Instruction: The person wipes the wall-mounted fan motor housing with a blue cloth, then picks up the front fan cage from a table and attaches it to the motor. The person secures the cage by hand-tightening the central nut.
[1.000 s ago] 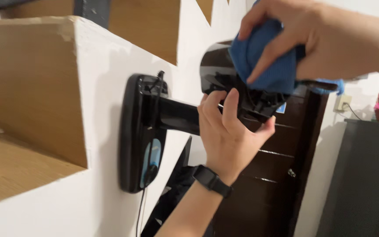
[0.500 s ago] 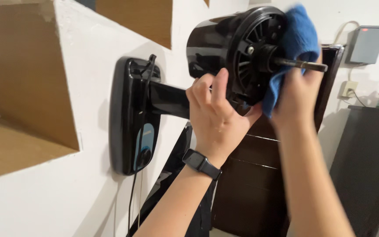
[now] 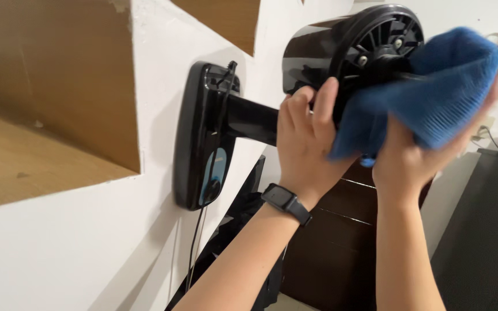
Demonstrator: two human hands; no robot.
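The left hand [image 3: 306, 144] is closed around the underside of the black fan motor housing [image 3: 318, 52], fingers curled up against its rear edge and the thumb hidden behind. A dark wristwatch [image 3: 286, 203] sits on that wrist. The right hand [image 3: 404, 164] is bunched tight on a blue cloth [image 3: 427, 98], gripping it from below so that the cloth billows up over the fingers and presses against the ribbed front face of the housing, covering its centre. How the right fingers lie inside the cloth cannot be told, since the fabric hides them.

The motor housing stands out from the white wall [image 3: 87, 247] on a short black arm [image 3: 252, 118], which joins an oval black wall mount [image 3: 203, 138] fixed flat to the wall, with a small blue-grey panel on its lower part. A thin cord [image 3: 194, 247] hangs down from the bottom of the mount along the wall.

To the upper left of the mount, a wood-lined recess [image 3: 47, 115] is set into the wall. Behind the forearms stands a dark brown cabinet [image 3: 335, 242], and to its right a dark grey panel [image 3: 485, 230].
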